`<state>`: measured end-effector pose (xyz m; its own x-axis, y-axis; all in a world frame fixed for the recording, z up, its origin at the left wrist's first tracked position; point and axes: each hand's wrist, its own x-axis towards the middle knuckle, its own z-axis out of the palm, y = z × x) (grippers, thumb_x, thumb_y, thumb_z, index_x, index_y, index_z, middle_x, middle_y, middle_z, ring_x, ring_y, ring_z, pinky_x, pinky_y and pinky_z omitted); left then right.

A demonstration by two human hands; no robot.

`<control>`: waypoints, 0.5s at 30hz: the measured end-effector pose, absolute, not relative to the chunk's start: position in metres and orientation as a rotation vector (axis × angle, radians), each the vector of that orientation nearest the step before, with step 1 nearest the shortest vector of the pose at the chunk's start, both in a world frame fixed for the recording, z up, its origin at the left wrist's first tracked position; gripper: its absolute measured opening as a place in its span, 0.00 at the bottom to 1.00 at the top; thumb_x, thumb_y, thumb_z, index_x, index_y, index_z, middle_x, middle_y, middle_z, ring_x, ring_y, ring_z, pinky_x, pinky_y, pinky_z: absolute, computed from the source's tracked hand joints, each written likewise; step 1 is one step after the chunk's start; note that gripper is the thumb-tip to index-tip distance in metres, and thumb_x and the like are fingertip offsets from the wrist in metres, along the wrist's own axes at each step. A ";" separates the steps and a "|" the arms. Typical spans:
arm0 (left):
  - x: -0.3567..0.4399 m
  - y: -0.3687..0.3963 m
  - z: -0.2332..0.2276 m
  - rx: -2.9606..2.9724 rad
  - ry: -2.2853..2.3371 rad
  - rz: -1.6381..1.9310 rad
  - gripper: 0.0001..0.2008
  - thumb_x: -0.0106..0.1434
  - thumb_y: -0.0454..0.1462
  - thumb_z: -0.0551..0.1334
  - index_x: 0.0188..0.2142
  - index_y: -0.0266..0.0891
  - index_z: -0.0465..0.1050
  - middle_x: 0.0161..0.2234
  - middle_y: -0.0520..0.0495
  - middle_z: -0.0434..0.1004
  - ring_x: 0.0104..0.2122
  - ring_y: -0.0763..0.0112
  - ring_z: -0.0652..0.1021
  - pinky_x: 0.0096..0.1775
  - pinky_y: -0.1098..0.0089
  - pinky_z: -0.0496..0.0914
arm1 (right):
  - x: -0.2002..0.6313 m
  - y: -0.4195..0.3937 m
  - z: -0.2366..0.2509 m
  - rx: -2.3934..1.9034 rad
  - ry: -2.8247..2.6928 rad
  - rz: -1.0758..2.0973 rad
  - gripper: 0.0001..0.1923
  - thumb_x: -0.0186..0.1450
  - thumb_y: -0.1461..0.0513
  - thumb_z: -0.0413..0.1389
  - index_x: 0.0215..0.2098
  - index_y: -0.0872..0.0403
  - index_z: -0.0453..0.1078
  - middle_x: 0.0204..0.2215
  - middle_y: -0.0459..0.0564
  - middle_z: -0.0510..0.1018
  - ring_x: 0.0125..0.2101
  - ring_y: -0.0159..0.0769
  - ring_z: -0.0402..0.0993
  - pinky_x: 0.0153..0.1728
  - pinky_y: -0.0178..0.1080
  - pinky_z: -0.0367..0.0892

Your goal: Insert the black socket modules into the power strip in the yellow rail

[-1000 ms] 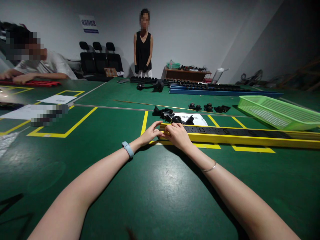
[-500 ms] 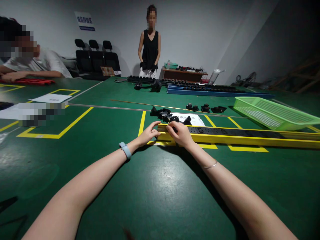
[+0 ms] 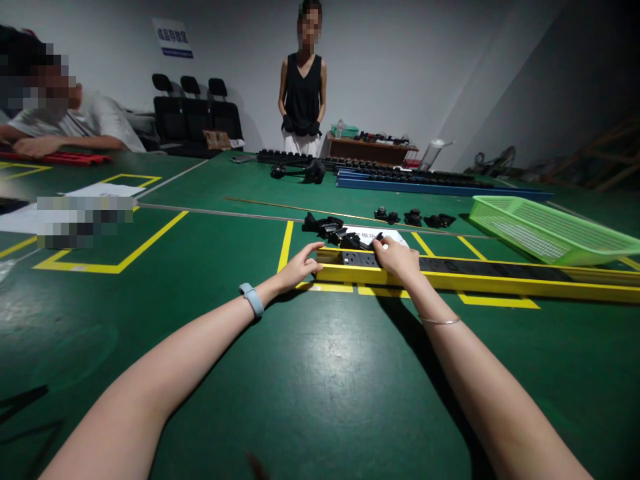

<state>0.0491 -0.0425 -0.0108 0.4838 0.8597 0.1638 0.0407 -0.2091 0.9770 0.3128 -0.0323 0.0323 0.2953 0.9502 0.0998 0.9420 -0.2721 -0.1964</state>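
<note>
Lengthwise, the yellow rail [image 3: 480, 280] lies across the green table [image 3: 310, 373], its long axis running left to right, parallel to the near edge. Its left end sits at the left hand [image 3: 299, 268], whose curled fingers pinch that end. The right hand [image 3: 397, 257] rests farther along the rail, fingers bent down onto the black socket strip [image 3: 450, 265] set in its channel, pressing rather than gripping. Just behind lie loose black parts [image 3: 330, 230].
</note>
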 end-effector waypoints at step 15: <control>0.049 -0.042 -0.013 1.645 0.811 0.920 0.32 0.57 0.38 0.58 0.61 0.37 0.56 0.39 0.47 0.72 0.32 0.74 0.72 0.41 0.69 0.66 | 0.315 -0.030 0.034 -2.276 -1.879 0.107 0.21 0.65 0.54 0.42 0.49 0.47 0.72 0.46 0.55 0.77 0.45 0.51 0.72 0.47 0.52 0.60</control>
